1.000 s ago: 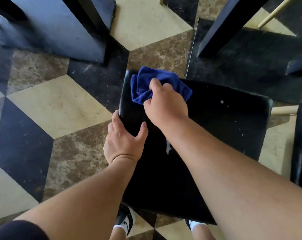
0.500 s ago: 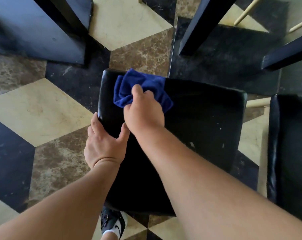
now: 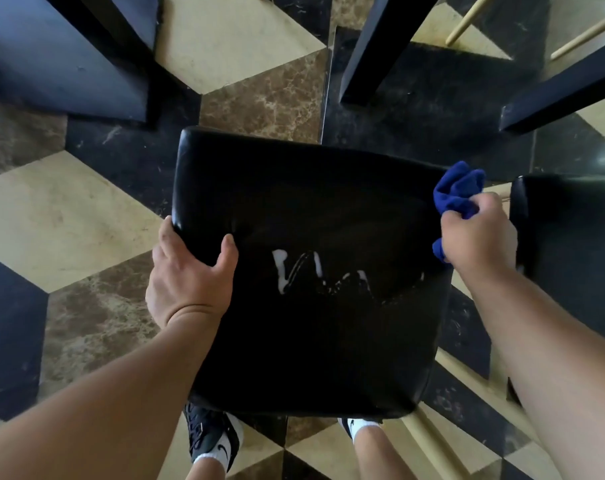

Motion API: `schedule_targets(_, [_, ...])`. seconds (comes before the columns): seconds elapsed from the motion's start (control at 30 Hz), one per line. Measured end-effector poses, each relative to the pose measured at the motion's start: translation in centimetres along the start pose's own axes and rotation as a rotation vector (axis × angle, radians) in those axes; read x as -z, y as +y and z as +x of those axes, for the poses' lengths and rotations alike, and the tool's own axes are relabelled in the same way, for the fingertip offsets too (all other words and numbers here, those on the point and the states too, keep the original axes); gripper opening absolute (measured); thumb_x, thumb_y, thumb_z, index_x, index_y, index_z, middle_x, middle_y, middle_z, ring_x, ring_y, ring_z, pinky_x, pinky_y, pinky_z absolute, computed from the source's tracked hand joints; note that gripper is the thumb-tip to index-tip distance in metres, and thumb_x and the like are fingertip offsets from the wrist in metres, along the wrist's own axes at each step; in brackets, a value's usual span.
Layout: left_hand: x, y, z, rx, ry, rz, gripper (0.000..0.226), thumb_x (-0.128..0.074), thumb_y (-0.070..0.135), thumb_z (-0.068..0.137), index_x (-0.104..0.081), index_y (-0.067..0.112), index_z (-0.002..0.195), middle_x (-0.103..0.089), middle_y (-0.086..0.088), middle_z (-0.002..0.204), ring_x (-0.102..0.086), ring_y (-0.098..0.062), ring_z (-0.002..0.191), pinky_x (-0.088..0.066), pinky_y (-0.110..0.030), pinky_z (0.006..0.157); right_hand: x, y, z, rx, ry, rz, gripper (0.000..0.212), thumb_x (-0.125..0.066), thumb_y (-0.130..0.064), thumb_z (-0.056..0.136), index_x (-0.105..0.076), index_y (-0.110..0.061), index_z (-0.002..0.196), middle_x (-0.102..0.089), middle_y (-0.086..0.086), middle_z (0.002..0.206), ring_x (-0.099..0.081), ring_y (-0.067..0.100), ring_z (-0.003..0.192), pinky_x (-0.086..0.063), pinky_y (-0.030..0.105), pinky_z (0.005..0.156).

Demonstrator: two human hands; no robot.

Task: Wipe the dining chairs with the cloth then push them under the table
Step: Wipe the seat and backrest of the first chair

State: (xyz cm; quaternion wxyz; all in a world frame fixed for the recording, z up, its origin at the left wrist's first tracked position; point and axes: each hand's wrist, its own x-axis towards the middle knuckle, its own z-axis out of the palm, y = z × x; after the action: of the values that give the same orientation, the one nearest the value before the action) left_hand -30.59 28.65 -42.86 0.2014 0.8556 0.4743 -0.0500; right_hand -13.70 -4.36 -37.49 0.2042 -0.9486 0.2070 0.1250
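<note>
A black padded chair seat (image 3: 315,209) fills the middle of the head view, with shiny streaks near its centre. My left hand (image 3: 190,271) grips the seat's left edge, thumb on top and fingers wrapped round the side. My right hand (image 3: 478,233) holds a bunched blue cloth (image 3: 457,192) at the seat's right edge. Black table legs (image 3: 374,46) stand beyond the seat.
A second black chair seat (image 3: 571,237) sits close on the right. Dark table bases (image 3: 62,64) stand at the upper left and upper right (image 3: 564,88). Pale wooden chair legs (image 3: 467,22) show at top right. My shoes (image 3: 214,441) stand under the seat's near edge on the patterned tile floor (image 3: 69,220).
My right hand swept the blue cloth from the seat's far left corner across to its right edge. My left hand has kept its grip on the left edge.
</note>
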Motion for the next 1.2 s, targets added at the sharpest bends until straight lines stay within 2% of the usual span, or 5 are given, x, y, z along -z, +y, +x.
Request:
schedule_targets(0.17, [-0.1, -0.1, 0.1, -0.011, -0.003, 0.012, 0.095, -0.045, 0.086, 0.081, -0.027, 0.031, 0.155, -0.06, -0.007, 0.135, -0.068, -0.038, 0.097, -0.039, -0.043, 0.071, -3.4, -3.8, -4.2, 0.125, 0.069, 0.005, 0.019, -0.059, -0.024, 0.094, -0.056, -0.02, 0.112, -0.061, 0.0, 0.09, -0.059, 0.027, 0.081, -0.039, 0.033, 0.069])
schedule_targets(0.3, [-0.3, -0.2, 0.1, -0.01, 0.002, 0.019, 0.094, -0.045, 0.086, 0.081, -0.028, 0.03, 0.154, -0.061, -0.006, 0.133, -0.068, -0.036, 0.096, -0.039, -0.043, 0.07, -7.1, -8.2, -9.4, 0.301, -0.109, -0.013, 0.026, -0.061, -0.024, 0.089, -0.06, -0.021, 0.114, -0.072, 0.015, 0.105, -0.067, 0.04, 0.099, -0.049, 0.041, 0.076])
schedule_targets(0.57, [-0.6, -0.3, 0.3, -0.021, 0.021, 0.034, 0.095, -0.045, 0.087, 0.08, -0.028, 0.031, 0.154, -0.061, -0.008, 0.136, -0.068, -0.039, 0.1, -0.037, -0.043, 0.072, -9.5, -10.5, -13.4, 0.594, -0.484, 0.011, 0.035, -0.058, -0.027, 0.093, -0.053, -0.028, 0.128, -0.065, 0.002, 0.11, -0.067, 0.03, 0.097, -0.055, 0.043, 0.075])
schedule_targets(0.93, [-0.6, -0.3, 0.0, -0.033, 0.039, 0.037, 0.096, -0.042, 0.088, 0.081, -0.028, 0.03, 0.157, -0.06, -0.005, 0.137, -0.068, -0.035, 0.099, -0.036, -0.042, 0.071, -7.0, -9.2, -6.0, 0.606, -0.133, -0.083, 0.023, -0.063, -0.025, 0.087, -0.061, -0.024, 0.11, -0.07, 0.006, 0.095, -0.067, 0.035, 0.089, -0.038, 0.032, 0.067])
schedule_targets(1.2, [-0.4, -0.1, 0.1, -0.042, 0.029, 0.036, 0.1, -0.043, 0.086, 0.08, -0.029, 0.026, 0.158, -0.06, -0.008, 0.137, -0.068, -0.037, 0.1, -0.038, -0.042, 0.071, -8.8, -4.4, -19.6, 1.042, -0.761, -0.28, 0.028, -0.054, -0.023, 0.088, -0.052, -0.025, 0.116, -0.059, 0.007, 0.1, -0.064, 0.038, 0.078, -0.052, 0.046, 0.058])
